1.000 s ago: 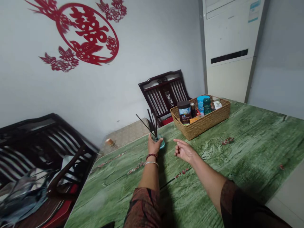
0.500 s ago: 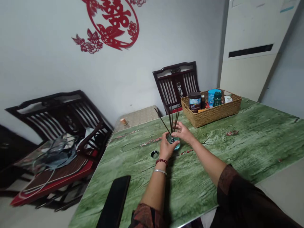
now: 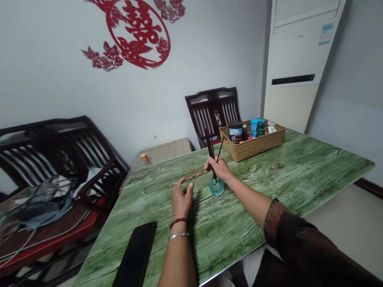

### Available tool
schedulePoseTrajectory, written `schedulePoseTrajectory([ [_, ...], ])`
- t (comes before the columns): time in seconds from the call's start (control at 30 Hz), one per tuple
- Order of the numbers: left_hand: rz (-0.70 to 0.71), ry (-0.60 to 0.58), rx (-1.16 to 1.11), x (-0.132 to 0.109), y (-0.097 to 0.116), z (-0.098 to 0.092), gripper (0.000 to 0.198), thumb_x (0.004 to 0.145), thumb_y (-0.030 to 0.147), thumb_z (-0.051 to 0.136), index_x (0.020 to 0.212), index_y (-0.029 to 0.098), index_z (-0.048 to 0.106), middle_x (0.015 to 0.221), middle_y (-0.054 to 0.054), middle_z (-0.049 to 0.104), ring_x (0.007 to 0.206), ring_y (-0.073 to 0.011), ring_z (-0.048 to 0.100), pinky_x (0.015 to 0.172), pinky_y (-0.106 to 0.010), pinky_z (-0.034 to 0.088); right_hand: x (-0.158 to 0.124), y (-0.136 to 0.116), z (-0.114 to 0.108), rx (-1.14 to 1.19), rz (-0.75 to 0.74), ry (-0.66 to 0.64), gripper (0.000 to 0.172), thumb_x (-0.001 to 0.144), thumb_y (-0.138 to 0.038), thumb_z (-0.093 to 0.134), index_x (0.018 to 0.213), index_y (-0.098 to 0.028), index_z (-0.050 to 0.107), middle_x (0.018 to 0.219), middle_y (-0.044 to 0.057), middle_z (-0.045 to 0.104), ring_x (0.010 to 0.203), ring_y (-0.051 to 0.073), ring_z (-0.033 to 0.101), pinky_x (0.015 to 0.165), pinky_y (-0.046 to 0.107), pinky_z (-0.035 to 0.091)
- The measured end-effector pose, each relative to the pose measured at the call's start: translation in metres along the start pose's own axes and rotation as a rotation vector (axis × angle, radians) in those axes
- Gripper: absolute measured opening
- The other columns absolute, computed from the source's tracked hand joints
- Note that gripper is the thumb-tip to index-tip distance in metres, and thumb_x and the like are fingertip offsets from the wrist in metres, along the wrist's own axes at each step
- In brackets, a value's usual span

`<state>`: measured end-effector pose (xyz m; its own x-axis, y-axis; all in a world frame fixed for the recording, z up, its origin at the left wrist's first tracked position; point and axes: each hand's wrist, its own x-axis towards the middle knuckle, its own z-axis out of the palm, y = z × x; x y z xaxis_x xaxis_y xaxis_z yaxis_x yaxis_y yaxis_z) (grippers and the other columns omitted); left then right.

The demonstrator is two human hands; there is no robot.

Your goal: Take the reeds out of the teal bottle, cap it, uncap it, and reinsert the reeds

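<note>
A small glass diffuser bottle (image 3: 216, 187) with pale blue-green liquid stands upright on the green table (image 3: 245, 215). Dark reed sticks (image 3: 210, 145) rise from its mouth, fanned slightly apart. My right hand (image 3: 220, 166) is closed around the sticks just above the bottle's neck. To the left of the bottle, my left hand (image 3: 182, 196) hovers low over the tabletop, its thumb and fingers apart and apparently nothing gripped. The black ring-shaped cap seen before is hidden, or nearly so, by that hand.
A black phone (image 3: 136, 253) lies at the table's near left. Behind the bottle to the right stands a wicker basket (image 3: 254, 149) of jars and bottles. Dark wooden chairs (image 3: 214, 113) and a low side table (image 3: 164, 151) are beyond the far edge.
My left hand has let go of the bottle and moved left, to where the black cap lay. My right hand has shifted onto the sticks and closed around them. The view has turned slightly right.
</note>
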<state>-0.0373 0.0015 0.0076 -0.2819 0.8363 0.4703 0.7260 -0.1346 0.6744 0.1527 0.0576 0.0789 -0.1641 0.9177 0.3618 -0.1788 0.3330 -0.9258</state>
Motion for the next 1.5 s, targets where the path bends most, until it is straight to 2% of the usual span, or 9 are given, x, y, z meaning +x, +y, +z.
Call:
schedulePoseTrajectory([
  [0.23, -0.033, -0.269, 0.44, -0.009, -0.005, 0.001, 0.051, 0.09, 0.032, 0.053, 0.141, 0.022, 0.053, 0.134, -0.015, 0.061, 0.123, -0.0363, 0.055, 0.1, -0.054, 0.043, 0.013, -0.07, -0.019, -0.016, -0.208, 0.04, 0.046, 0.087, -0.067, 0.05, 0.081, -0.021, 0.052, 0.061, -0.005, 0.053, 0.048, 0.009, 0.05, 0.048, 0.022, 0.046],
  [0.37, -0.017, -0.342, 0.485, -0.007, -0.004, 0.001, 0.046, 0.085, 0.02, 0.053, 0.13, 0.026, 0.064, 0.125, -0.015, 0.065, 0.117, -0.0369, 0.057, 0.097, -0.055, 0.044, 0.01, -0.069, -0.071, -0.572, -0.222, 0.046, 0.032, 0.096, -0.049, 0.049, 0.084, -0.02, 0.056, 0.072, -0.001, 0.061, 0.065, 0.013, 0.058, 0.061, 0.023, 0.045],
  [0.5, -0.076, -0.219, 0.074, -0.001, -0.007, 0.003, 0.032, 0.081, 0.02, 0.059, 0.11, 0.022, 0.073, 0.111, -0.015, 0.07, 0.112, -0.0333, 0.061, 0.097, -0.049, 0.045, -0.012, -0.026, -0.13, -1.344, 0.167, -0.12, 0.017, 0.088, -0.037, 0.063, 0.093, -0.021, 0.064, 0.097, 0.004, 0.072, 0.093, 0.019, 0.067, 0.075, 0.024, 0.044],
  [0.7, -0.348, -0.266, -0.867, 0.0, 0.0, -0.002, 0.049, 0.082, 0.052, 0.066, 0.122, 0.022, 0.064, 0.105, -0.006, 0.067, 0.064, -0.0115, 0.064, 0.053, -0.022, 0.049, -0.044, 0.022, -0.175, -1.542, 0.351, -0.074, 0.03, 0.089, -0.033, 0.061, 0.114, -0.016, 0.064, 0.109, 0.017, 0.072, 0.101, 0.027, 0.068, 0.08, 0.031, 0.045],
  [0.8, -0.42, -0.297, -1.196, -0.002, 0.007, -0.008, 0.055, 0.073, 0.042, 0.08, 0.122, 0.023, 0.063, 0.108, -0.005, 0.068, 0.07, -0.0097, 0.066, 0.058, -0.019, 0.054, -0.046, 0.031, -0.18, -1.587, 0.327, -0.073, 0.03, 0.093, -0.03, 0.056, 0.118, -0.015, 0.062, 0.118, 0.018, 0.067, 0.106, 0.027, 0.066, 0.085, 0.033, 0.044],
  [0.93, -0.406, -0.358, -1.32, -0.007, 0.019, -0.014, 0.063, 0.07, 0.03, 0.085, 0.128, 0.027, 0.061, 0.116, -0.005, 0.069, 0.077, -0.0103, 0.069, 0.068, -0.02, 0.058, -0.041, 0.037, -0.184, -1.613, 0.258, -0.092, 0.03, 0.096, -0.028, 0.054, 0.123, -0.016, 0.059, 0.122, 0.017, 0.064, 0.111, 0.027, 0.061, 0.089, 0.033, 0.042],
  [1.23, -0.422, -0.416, -1.247, 0.002, 0.042, -0.011, 0.057, 0.07, 0.056, 0.081, 0.112, 0.02, 0.065, 0.097, -0.006, 0.073, 0.066, -0.0104, 0.065, 0.057, -0.02, 0.054, -0.039, 0.028, -0.191, -1.597, 0.136, -0.061, 0.032, 0.094, -0.028, 0.059, 0.122, -0.014, 0.061, 0.122, 0.02, 0.061, 0.119, 0.033, 0.051, 0.099, 0.042, 0.035],
  [1.4, -0.308, -0.3, -1.178, 0.015, 0.055, 0.002, 0.049, 0.066, 0.041, 0.086, 0.105, 0.027, 0.061, 0.1, 0.0, 0.071, 0.081, -0.0117, 0.069, 0.075, -0.024, 0.055, -0.034, 0.015, -0.15, -1.212, -0.01, -0.198, 0.032, 0.089, -0.028, 0.067, 0.119, -0.019, 0.065, 0.113, 0.012, 0.068, 0.109, 0.026, 0.06, 0.095, 0.035, 0.04],
  [1.5, -0.187, -0.23, -1.099, 0.014, 0.061, 0.019, 0.051, 0.074, 0.046, 0.078, 0.118, 0.034, 0.056, 0.111, 0.0, 0.068, 0.097, -0.0141, 0.068, 0.09, -0.031, 0.053, -0.027, 0.023, -0.11, -0.894, 0.082, -0.432, 0.064, 0.067, -0.032, 0.087, 0.125, -0.019, 0.061, 0.109, 0.006, 0.071, 0.099, 0.022, 0.066, 0.084, 0.029, 0.047],
])
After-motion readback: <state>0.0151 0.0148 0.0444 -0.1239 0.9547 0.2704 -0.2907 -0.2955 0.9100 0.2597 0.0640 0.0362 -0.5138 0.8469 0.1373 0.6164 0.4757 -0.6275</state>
